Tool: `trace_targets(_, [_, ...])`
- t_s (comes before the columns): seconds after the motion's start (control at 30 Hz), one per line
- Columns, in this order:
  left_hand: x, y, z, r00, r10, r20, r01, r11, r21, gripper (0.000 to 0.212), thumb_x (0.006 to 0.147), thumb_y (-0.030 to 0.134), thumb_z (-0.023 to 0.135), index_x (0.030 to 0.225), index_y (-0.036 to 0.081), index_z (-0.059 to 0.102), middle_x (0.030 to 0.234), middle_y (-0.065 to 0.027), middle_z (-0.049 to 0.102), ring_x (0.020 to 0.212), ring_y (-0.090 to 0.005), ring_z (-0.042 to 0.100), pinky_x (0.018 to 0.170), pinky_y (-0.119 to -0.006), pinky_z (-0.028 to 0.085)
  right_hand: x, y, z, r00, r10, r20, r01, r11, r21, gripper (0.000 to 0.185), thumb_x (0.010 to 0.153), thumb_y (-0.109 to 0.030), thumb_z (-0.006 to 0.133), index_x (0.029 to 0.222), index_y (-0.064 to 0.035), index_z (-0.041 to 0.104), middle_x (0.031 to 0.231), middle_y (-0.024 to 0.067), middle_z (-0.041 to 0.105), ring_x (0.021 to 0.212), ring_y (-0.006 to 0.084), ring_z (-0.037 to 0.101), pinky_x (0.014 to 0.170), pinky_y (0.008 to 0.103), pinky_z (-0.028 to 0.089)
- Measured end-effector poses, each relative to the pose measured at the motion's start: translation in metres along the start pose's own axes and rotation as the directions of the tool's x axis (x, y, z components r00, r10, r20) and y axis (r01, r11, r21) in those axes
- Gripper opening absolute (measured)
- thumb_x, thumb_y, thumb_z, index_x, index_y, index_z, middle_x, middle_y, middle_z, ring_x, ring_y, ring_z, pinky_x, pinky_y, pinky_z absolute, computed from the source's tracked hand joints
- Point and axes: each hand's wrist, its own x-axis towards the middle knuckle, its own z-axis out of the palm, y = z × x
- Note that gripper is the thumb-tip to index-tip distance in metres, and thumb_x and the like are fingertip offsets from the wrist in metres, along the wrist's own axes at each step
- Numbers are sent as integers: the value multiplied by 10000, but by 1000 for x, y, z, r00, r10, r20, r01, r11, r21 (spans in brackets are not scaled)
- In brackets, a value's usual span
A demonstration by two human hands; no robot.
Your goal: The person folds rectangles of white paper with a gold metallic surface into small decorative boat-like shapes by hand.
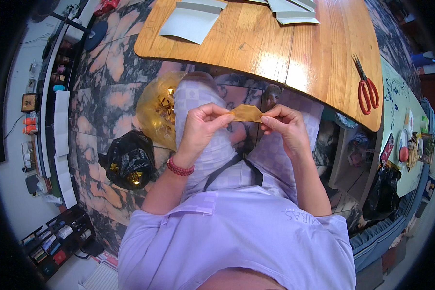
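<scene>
Between both hands, above my lap, a small folded piece of golden paper or foil (pixel 245 113) is stretched out flat. My left hand (pixel 212 119) pinches its left end between thumb and forefinger. At the other end, the thumb and fingers of my right hand (pixel 283 121) pinch the right corner. Beside my left knee on the floor lies a translucent yellow bag (pixel 150 125) with shiny gold folded pieces (pixel 165 103) inside. Nearer to me a black plastic bag (pixel 130 154) also holds some gold pieces.
A wooden table (pixel 246 50) stands before my knees, its rounded edge close to my hands. Red-handled scissors (pixel 368 92) lie on its right part. Grey-white sheets (pixel 194 21) lie at its far side. To the right, a pale green table (pixel 398 105) carries dishes and a phone.
</scene>
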Motion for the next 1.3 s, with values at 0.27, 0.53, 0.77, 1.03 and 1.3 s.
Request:
trace_targets(0.27, [-1, 0, 1, 1000, -27, 7, 27, 999, -31, 73, 1002, 83, 834, 1038, 26, 805, 917, -2, 776, 796, -48, 668, 748, -206, 535, -1, 5, 3, 999, -49, 0, 49, 999, -9, 119, 948, -94, 885, 946, -35, 781, 838, 30, 756, 729, 87, 688, 691, 250, 567])
trace_targets(0.53, [-2, -3, 1, 999, -25, 30, 26, 1000, -15, 62, 1018, 83, 808, 1029, 23, 796, 913, -2, 772, 797, -49, 674, 746, -208, 532, 0, 16, 5, 996, -84, -18, 84, 996, -33, 113, 971, -67, 807, 913, -58, 711, 807, -6, 710, 704, 62, 623, 644, 243, 489])
trace_targets(0.77, [-5, 5, 7, 995, -101, 23, 101, 994, -39, 137, 1058, 157, 791, 1061, 21, 806, 922, -3, 779, 806, -50, 697, 747, -208, 562, -2, 9, 3, 994, -102, -38, 100, 994, -47, 100, 969, -56, 799, 911, -48, 718, 779, -2, 701, 688, 68, 621, 645, 246, 492])
trace_targets(1.03, [-1, 3, 11, 993, -119, -20, 118, 992, -32, 203, 1089, 262, 771, 1071, 67, 823, 912, 18, 775, 784, -36, 687, 714, -206, 563, -1, 7, 1, 995, -85, -43, 84, 996, -36, 100, 965, -54, 817, 916, -45, 731, 775, 2, 700, 684, 75, 624, 652, 250, 500])
trace_targets(1.3, [0, -4, 14, 994, 94, -55, -80, 974, 214, 158, 1080, 174, 771, 1050, 26, 816, 886, 16, 762, 764, -42, 658, 695, -211, 539, -2, 9, 2, 997, -78, -20, 77, 996, -50, 99, 965, -56, 817, 925, -41, 727, 795, 7, 713, 698, 70, 630, 650, 249, 502])
